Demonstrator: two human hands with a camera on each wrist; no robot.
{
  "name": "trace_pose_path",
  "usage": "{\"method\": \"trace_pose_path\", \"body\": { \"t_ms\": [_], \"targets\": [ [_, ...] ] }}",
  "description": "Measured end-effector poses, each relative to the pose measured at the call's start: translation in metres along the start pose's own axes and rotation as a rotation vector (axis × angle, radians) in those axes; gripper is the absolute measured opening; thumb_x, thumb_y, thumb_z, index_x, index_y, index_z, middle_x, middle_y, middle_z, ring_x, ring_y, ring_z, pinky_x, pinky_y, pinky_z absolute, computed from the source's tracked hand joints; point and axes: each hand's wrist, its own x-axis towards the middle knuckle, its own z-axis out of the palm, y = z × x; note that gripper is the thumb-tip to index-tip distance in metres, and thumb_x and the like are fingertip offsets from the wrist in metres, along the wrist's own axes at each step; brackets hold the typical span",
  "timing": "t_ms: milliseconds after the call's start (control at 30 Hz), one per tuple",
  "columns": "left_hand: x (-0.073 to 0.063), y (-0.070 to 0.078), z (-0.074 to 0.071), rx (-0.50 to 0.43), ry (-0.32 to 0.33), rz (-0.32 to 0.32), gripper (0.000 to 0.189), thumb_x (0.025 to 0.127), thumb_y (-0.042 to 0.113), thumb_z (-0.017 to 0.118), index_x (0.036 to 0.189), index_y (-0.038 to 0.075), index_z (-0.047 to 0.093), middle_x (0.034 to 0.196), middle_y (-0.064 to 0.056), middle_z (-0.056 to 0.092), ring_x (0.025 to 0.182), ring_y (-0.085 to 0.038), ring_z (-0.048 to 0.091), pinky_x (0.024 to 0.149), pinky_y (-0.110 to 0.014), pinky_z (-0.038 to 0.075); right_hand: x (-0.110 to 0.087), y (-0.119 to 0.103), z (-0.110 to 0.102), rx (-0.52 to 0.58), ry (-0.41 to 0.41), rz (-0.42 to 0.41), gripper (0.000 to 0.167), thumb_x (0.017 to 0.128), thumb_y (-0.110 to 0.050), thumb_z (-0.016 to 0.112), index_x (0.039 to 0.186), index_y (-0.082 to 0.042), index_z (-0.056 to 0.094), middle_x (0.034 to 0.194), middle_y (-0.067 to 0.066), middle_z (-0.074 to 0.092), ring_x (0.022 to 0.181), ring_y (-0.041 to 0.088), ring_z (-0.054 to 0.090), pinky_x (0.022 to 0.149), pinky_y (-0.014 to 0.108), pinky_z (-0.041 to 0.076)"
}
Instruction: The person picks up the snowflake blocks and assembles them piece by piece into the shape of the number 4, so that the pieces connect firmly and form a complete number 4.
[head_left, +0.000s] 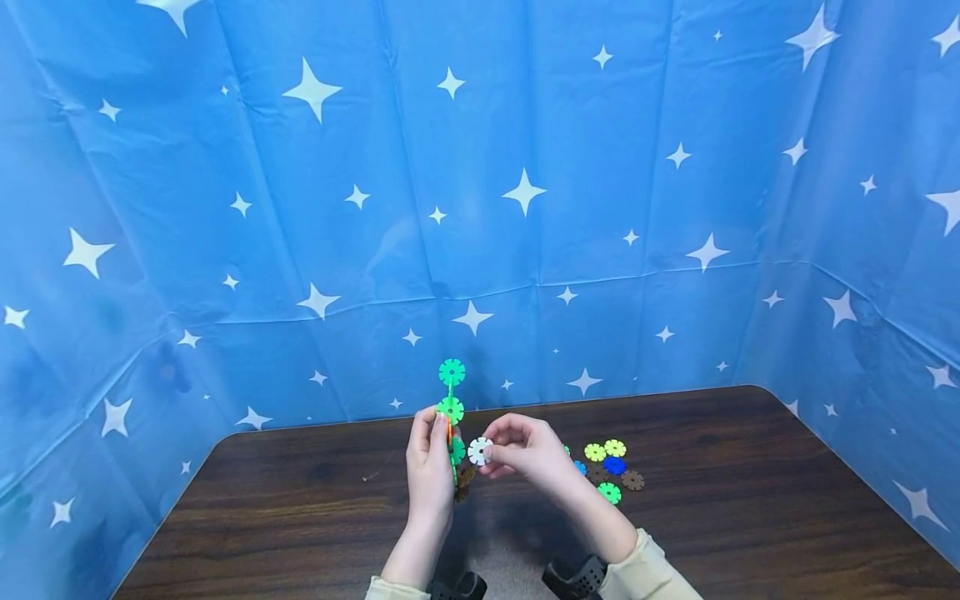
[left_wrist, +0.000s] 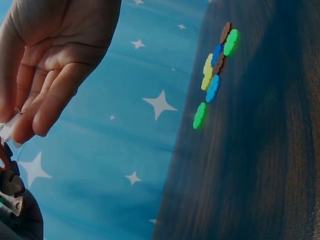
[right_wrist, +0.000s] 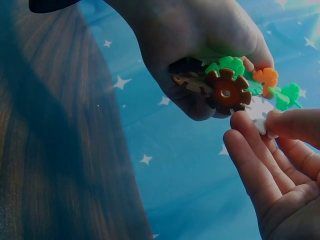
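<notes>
My left hand grips an upright chain of notched plastic discs above the table. Green discs rise from the top of the chain, an orange disc sits by the thumb, and brown discs hang at its lower end. Between thumb and fingers, my right hand pinches a white notched disc. That white disc is right beside the chain; whether their notches interlock I cannot tell. The left palm hides part of the chain.
Several loose discs lie on the dark wooden table to the right, among them a yellow disc, a dark blue disc, a brown disc and a green disc. A blue star-patterned curtain surrounds the table's back and sides.
</notes>
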Motion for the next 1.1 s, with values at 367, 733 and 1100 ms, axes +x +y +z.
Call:
{"method": "trace_pose_path", "body": {
  "t_ms": [367,733,1100],
  "targets": [
    [0.0005,-0.0012,0.0000,-0.015,0.022,-0.018,0.022,0.104,0.019,0.046,0.111,0.000,0.055,0.081,-0.009,0.050,0.068,-0.013,0.047,0.058,-0.023,0.039,-0.0019,0.0020,0.0023,0.000,-0.016,0.006,0.016,0.088,0.003,0.063,0.101,0.011,0.058,0.080,0.010,0.065,0.074,0.024,0.070,0.070,0.046,0.057],
    [0.0007,0.0003,-0.0014,-0.024,0.048,0.000,0.023,0.104,0.019,0.045,0.110,-0.001,0.054,0.078,-0.004,0.049,0.064,-0.012,0.045,0.053,-0.022,0.037,-0.0014,0.0067,0.0054,0.039,-0.017,-0.002,0.012,0.087,0.009,0.062,0.095,0.015,0.057,0.080,0.012,0.067,0.070,0.021,0.071,0.070,0.047,0.056],
    [0.0014,0.0038,-0.0010,0.014,0.023,0.020,0.022,0.104,0.019,0.047,0.111,0.001,0.056,0.076,-0.004,0.048,0.063,-0.013,0.044,0.054,-0.022,0.037,-0.0016,0.0073,0.0067,0.053,-0.018,0.007,0.014,0.088,0.006,0.064,0.097,0.014,0.057,0.082,0.015,0.067,0.070,0.021,0.071,0.072,0.051,0.055]
  ]
}}
